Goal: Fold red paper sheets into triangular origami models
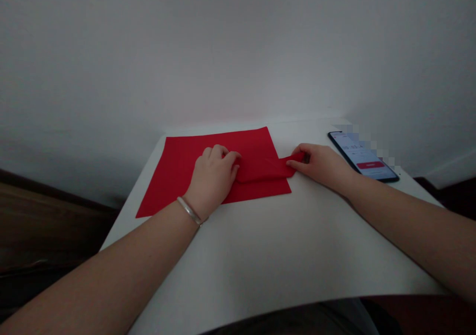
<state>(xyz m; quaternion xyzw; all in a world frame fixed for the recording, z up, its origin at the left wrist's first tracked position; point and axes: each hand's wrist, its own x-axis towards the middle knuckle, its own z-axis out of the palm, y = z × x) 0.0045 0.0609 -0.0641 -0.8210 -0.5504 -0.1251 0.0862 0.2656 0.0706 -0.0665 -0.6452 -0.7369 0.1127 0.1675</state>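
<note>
A red sheet of paper point(178, 171) lies flat on a white table point(282, 245). On top of it lies a smaller folded red strip point(262, 170). My left hand point(212, 178), with a silver bangle on the wrist, rests on the sheet with its fingers curled onto the strip's left end. My right hand point(322, 165) pinches the strip's right end just past the sheet's right edge.
A phone point(362, 156) with a lit screen lies at the table's far right, close to my right hand. A white wall rises just behind the table. Dark floor shows past the table's left and right edges.
</note>
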